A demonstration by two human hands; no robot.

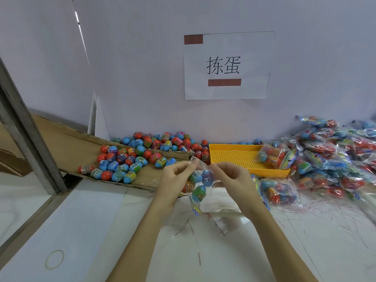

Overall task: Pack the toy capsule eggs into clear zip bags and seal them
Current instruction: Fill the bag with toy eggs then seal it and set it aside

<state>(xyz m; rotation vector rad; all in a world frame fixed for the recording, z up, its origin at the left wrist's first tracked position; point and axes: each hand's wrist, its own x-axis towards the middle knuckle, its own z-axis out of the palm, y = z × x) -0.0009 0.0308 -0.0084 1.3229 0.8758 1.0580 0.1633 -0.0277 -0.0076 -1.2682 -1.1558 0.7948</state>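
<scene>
Fingertips of the left hand point(176, 174) and right hand point(229, 176) pinch the crinkled top edge of a clear zip bag point(200, 187) holding glossy oval capsule eggs, above the worktop's middle. Loose eggs point(130, 159) heap on cardboard point(67, 143) rear-left; a perforated yellow tray point(234, 157) sits rear-right.

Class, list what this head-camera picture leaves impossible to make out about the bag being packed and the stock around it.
- Zip strip of the clear bag: pinched between left hand and right hand; sealed or not is unclear.
- Egg count inside: overlapping eggs and glare.
- Egg label print: too small.
- Filled-bag pile: cut off at the right edge.
</scene>
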